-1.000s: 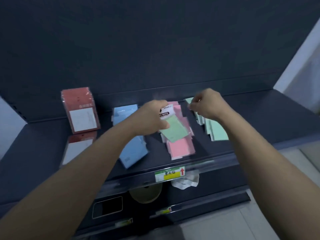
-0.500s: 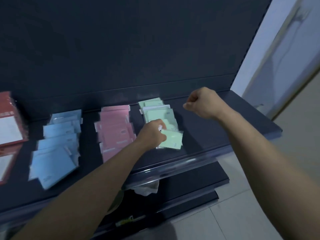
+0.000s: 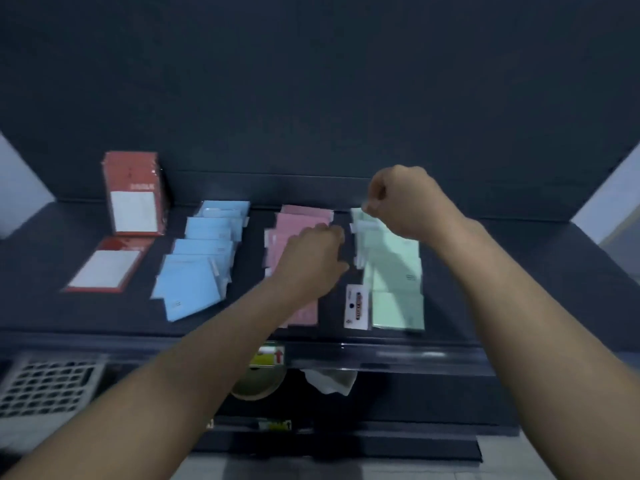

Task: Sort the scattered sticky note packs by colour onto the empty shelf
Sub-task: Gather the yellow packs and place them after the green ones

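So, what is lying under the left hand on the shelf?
The row of pink packs runs under the left hand; its far and near ends show. The middle packs are covered, and whether the fingers hold one cannot be seen.

Retail shop, stationery aisle. A dark metal display shelf (image 3: pixel 519 271) with a tall matching back panel (image 3: pixel 311 81) carries wrapped sticky note packs (image 3: pixel 194 282) laid in rows by colour. Its front edge holds a label strip with a yellow-green price tag (image 3: pixel 270 355) bearing a red arrow. A second tag (image 3: pixel 275 425) marks the lower shelf, where a tape roll (image 3: pixel 258 388) lies. Pale floor tiles (image 3: pixel 502 460) lie below.
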Motion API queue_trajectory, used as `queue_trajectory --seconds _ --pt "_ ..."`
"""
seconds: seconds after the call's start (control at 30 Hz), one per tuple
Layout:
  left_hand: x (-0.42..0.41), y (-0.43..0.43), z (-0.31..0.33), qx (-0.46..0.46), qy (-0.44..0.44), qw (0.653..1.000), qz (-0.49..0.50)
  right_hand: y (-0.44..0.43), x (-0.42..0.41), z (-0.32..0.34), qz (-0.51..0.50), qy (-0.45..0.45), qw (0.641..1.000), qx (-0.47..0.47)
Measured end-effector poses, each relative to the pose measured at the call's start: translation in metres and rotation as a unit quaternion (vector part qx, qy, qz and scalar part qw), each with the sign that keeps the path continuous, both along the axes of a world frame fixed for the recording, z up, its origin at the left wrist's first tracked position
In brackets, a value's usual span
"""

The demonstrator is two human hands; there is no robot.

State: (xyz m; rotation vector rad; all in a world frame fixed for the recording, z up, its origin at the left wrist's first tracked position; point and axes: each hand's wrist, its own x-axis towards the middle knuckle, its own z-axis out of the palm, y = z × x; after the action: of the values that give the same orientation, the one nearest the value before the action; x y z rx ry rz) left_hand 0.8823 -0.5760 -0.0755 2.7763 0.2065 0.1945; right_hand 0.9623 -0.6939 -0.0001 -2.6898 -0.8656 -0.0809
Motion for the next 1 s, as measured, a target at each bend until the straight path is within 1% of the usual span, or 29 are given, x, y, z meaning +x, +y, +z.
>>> queue_trajectory --seconds 0.07,0.13,0.23,0.33,0.4,0.47,0.63,0.87,1.0 --pt "-0.022 0.032 0.028 0.047 -0.038 0.997 0.039 0.035 -0.014 0.013 0.052 -0.048 0.997 -0.024" --pt "-0.052 0.066 0.055 0.112 -0.061 0.987 0.094 0.072 -0.034 0.027 0.109 -0.094 0.989 -0.033" --pt "-0.107 0.117 0.084 0.238 -0.075 0.951 0.181 0.130 -0.073 0.046 0.194 -0.149 0.969 -0.031" --pt "-0.168 0.159 0.108 0.306 -0.072 0.911 0.267 0.188 -0.117 0.063 0.267 -0.202 0.942 -0.003" --pt "-0.210 0.186 0.123 0.322 -0.074 0.890 0.315 0.226 -0.149 0.074 0.309 -0.209 0.928 0.014" --pt "-0.253 0.210 0.135 0.338 -0.070 0.869 0.355 0.263 -0.183 0.084 0.350 -0.210 0.913 0.009" --pt "-0.354 0.266 0.145 0.356 -0.053 0.822 0.440 0.348 -0.267 0.092 0.431 -0.232 0.872 0.029" --pt "-0.475 0.314 0.142 0.349 0.001 0.773 0.529 0.444 -0.388 0.090 0.529 -0.213 0.817 0.083" --pt "-0.538 0.330 0.136 0.318 0.021 0.738 0.594 0.485 -0.452 0.087 0.590 -0.192 0.780 0.088"
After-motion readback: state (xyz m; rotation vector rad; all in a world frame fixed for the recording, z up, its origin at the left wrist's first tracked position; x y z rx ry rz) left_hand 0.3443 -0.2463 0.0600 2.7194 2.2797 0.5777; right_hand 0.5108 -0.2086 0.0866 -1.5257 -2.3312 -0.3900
